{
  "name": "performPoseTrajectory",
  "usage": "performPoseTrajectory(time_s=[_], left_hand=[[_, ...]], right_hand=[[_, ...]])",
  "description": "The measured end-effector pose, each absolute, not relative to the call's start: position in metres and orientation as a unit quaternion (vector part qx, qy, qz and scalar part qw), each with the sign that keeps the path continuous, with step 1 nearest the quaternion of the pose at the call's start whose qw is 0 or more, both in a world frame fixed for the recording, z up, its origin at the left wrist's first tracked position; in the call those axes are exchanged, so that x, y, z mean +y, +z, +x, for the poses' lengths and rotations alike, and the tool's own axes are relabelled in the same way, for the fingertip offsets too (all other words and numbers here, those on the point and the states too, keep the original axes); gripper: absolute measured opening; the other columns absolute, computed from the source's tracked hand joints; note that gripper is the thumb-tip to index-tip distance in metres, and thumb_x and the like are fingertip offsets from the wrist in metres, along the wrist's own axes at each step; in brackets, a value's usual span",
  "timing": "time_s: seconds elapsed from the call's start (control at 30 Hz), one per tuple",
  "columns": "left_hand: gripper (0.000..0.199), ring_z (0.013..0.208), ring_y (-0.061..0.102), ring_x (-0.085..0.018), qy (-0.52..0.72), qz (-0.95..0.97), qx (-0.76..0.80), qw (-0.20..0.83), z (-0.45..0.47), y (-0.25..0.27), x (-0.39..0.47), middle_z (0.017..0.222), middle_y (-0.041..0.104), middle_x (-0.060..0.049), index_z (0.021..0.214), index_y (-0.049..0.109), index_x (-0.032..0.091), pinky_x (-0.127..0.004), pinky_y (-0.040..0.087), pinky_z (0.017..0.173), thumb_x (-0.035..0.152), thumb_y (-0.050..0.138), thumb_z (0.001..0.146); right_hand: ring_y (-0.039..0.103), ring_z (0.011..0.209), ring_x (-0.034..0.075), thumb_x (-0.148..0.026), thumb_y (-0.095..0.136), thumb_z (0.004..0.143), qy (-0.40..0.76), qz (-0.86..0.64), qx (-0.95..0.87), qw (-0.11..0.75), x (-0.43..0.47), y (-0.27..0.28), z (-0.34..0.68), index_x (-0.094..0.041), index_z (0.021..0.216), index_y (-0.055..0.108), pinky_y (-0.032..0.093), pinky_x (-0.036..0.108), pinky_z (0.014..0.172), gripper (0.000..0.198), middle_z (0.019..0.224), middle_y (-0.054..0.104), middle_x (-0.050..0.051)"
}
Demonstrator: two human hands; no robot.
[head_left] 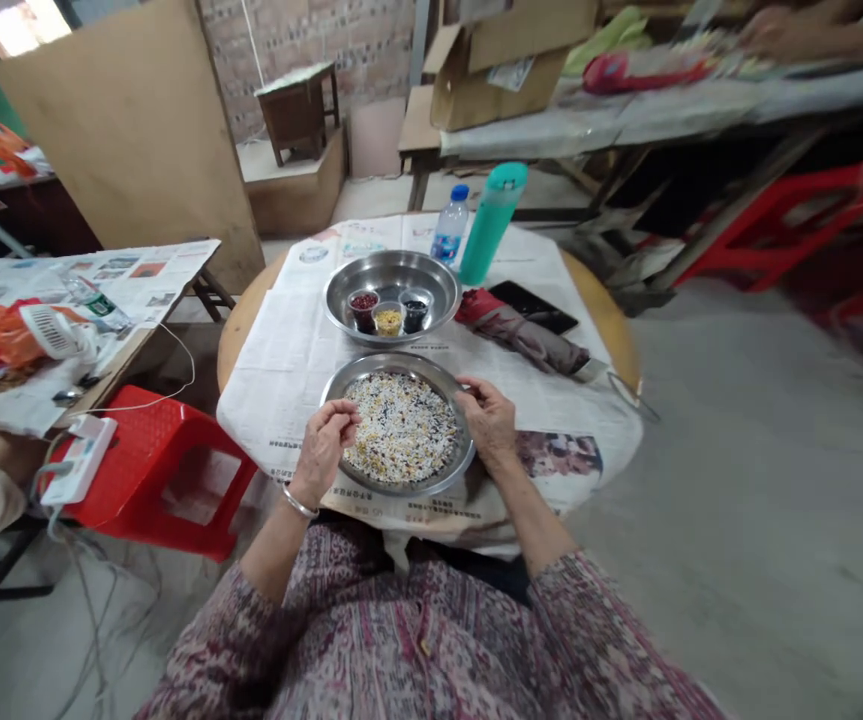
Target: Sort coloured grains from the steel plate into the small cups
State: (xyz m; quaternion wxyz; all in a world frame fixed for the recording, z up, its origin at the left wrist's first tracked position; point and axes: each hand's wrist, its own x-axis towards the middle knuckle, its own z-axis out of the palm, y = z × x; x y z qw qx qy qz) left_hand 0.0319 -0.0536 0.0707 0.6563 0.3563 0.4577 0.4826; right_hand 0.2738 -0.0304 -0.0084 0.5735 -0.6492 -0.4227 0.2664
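A round metal basin [467, 462] in front of me holds a spread of mixed grains [401, 425], white, yellow and dark. My left hand [322, 450] is over the basin's left side, thumb and fingertips pinched together; whatever they hold is too small to make out. At the right rim, the fingers of my right hand [489, 420] are closed on the basin's edge. Just behind stands a second metal basin [341, 282] with three clear cups: one of dark red beans [363, 308], one of yellow grains [387, 320] and one of black beans [414, 314].
Newspaper covers the round table [258, 370]. Behind the basins are a water bottle [450, 225], a green bottle [492, 225], a folded umbrella [525, 335] and a dark flat object [532, 306]. A red stool [153, 470] with a power strip [80, 462] stands left. Other people's arms show at neighbouring tables.
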Motion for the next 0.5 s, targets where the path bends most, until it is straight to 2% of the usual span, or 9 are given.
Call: performPoseTrajectory(time_s=[0.13,0.33,0.5], left_hand=[[0.011,0.054,0.041,-0.004,0.497,0.37,0.454,0.64,0.028,0.07,-0.055,0.068,0.053,0.002,0.077,0.062,0.014,-0.017,0.029,0.05,0.021,0.06,0.07],[0.017,0.05,0.034,-0.005,0.488,0.392,0.466,0.625,0.02,0.064,-0.061,0.063,0.046,0.004,0.084,0.065,0.015,-0.018,0.022,0.047,0.025,0.059,0.072],[0.012,0.048,0.031,-0.007,0.473,0.44,0.512,0.566,0.019,0.059,-0.064,0.058,0.038,0.006,0.079,0.064,0.017,-0.02,0.02,0.045,0.024,0.056,0.073]], right_hand=[[0.049,0.061,0.013,-0.044,0.054,0.069,0.246,-0.65,-0.458,0.554,-0.031,-0.005,0.274,-0.013,0.097,0.069,0.042,0.027,0.059,0.044,0.068,0.061,0.0],[0.043,0.053,0.014,-0.046,0.056,0.067,0.2,-0.665,-0.497,0.521,-0.04,-0.002,0.271,-0.013,0.102,0.068,0.037,0.027,0.055,0.049,0.055,0.049,-0.006],[0.042,0.051,0.015,-0.044,0.053,0.072,0.168,-0.66,-0.536,0.5,-0.049,-0.001,0.269,-0.016,0.103,0.07,0.036,0.028,0.054,0.045,0.055,0.054,-0.004]])
